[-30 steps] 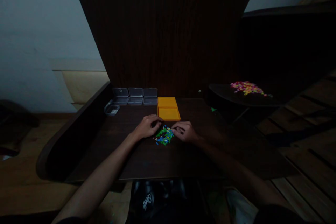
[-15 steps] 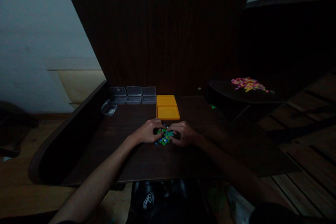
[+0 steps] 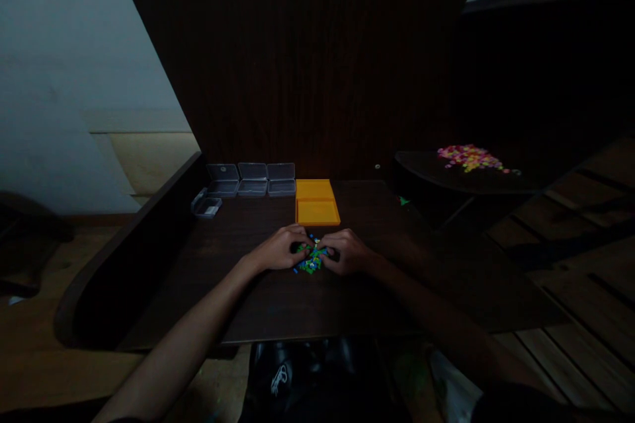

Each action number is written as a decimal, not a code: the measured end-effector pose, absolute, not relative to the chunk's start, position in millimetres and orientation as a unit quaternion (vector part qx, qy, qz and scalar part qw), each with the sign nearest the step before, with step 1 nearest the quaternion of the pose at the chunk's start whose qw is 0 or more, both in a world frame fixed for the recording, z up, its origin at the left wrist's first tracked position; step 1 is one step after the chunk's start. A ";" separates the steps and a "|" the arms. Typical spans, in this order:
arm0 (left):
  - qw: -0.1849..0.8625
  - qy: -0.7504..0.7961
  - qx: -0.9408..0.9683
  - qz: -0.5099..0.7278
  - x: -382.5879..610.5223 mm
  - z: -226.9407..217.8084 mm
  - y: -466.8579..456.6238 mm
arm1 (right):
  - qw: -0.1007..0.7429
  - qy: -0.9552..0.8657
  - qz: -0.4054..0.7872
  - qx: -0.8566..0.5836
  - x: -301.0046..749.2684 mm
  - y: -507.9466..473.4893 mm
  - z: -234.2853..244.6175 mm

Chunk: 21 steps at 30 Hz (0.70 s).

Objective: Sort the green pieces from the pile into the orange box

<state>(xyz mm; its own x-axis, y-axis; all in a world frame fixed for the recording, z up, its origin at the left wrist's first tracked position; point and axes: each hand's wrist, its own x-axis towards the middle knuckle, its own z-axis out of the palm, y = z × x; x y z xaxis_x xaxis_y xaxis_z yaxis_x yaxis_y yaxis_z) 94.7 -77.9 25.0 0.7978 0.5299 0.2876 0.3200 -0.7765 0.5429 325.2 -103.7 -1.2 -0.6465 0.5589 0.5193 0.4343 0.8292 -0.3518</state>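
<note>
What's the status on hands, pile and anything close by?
Left hand and right hand at opposite sides of pile; grip on pieces unclear. Pile loose on desk, mostly blue and green. Yellow case open just beyond.

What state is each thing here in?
Blue and green pieces: loose, heaped
Left grip: fingers curled at heap
Right grip: fingers curled at heap
Yellow box: open
Three clear plastic boxes: lids raised
Separate clear plastic box: open, something pale inside
Pink-yellow pieces: loose, piled on side shelf
</note>
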 end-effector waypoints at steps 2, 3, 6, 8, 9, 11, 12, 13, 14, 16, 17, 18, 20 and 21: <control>0.238 0.235 0.917 0.218 94.8 25.1 -77.8 | 0.331 -0.898 0.101 -0.273 324.9 -103.8 -1.3; 0.236 0.236 0.917 0.219 94.8 25.1 -77.7 | 0.334 -0.897 0.102 -0.272 324.9 -104.0 -1.0; 0.231 0.239 0.918 0.216 95.0 24.5 -77.3 | 0.328 -0.899 0.100 -0.274 324.9 -105.1 0.9; 0.229 0.239 0.919 0.216 94.9 23.9 -76.8 | 0.311 -0.902 0.098 -0.283 324.7 -105.6 2.2; 0.229 0.238 0.919 0.217 94.9 23.5 -76.5 | 0.303 -0.903 0.097 -0.288 324.5 -105.8 2.8; 0.231 0.235 0.918 0.221 94.9 23.1 -75.9 | 0.289 -0.905 0.096 -0.295 324.3 -106.0 3.8; 0.232 0.233 0.918 0.222 95.0 23.1 -75.7 | 0.287 -0.906 0.095 -0.297 324.3 -106.1 4.1; 0.234 0.232 0.918 0.223 95.1 23.2 -75.6 | 0.286 -0.906 0.095 -0.298 324.3 -106.2 4.4; 0.235 0.231 0.918 0.223 95.2 23.6 -75.6 | 0.286 -0.905 0.096 -0.300 324.4 -106.2 4.6; 0.239 0.233 0.917 0.220 95.6 24.6 -75.9 | 0.289 -0.902 0.101 -0.305 324.4 -106.4 5.0; 0.242 0.235 0.916 0.219 95.8 25.2 -76.2 | 0.290 -0.900 0.107 -0.309 324.2 -106.5 5.2; 0.245 0.239 0.914 0.217 95.9 25.8 -76.5 | 0.290 -0.897 0.116 -0.313 323.8 -106.6 5.4; 0.247 0.246 0.912 0.216 95.9 26.5 -77.1 | 0.297 -0.891 0.135 -0.316 322.6 -106.8 5.9; 0.246 0.250 0.912 0.214 95.8 26.6 -77.3 | 0.302 -0.889 0.146 -0.312 321.9 -106.9 6.2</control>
<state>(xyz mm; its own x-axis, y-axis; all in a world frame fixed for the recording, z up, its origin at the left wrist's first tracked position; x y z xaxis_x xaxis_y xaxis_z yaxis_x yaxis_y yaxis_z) 95.8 -77.3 26.6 0.7834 0.5608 0.2680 0.3495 -0.7540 0.5562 321.9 -106.9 6.2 -0.6225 0.6433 0.4458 0.4666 0.7623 -0.4486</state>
